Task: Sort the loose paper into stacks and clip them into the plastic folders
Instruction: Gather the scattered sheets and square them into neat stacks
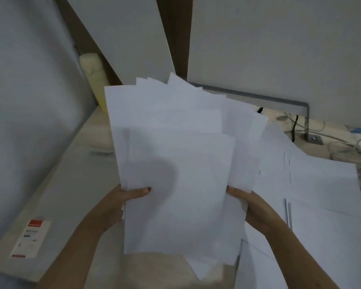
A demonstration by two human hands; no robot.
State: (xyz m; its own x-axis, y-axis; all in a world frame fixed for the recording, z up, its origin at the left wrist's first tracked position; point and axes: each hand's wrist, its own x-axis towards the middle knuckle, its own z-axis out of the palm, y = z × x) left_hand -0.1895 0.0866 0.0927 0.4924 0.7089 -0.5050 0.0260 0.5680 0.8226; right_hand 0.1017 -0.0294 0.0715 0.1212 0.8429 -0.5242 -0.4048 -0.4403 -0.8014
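Note:
A thick, uneven bundle of white paper sheets (175, 159) is held upright over the desk, its top edges fanned out. My left hand (121, 201) grips the bundle's left edge, thumb on the front sheet. My right hand (250, 207) holds the right edge, fingers behind the sheets. More loose white sheets (321, 197) lie spread on the desk to the right. A grey translucent plastic folder (71, 184) with a red-and-white label (30, 238) lies flat on the left. The bundle hides the desk behind it.
A grey partition wall (25, 101) runs along the left. A yellowish foam roll (94, 78) stands in the back corner. Cables (342, 147), a metal bracket (279, 103) and a white object crowd the back right. Beige desk surface (154, 268) shows below the bundle.

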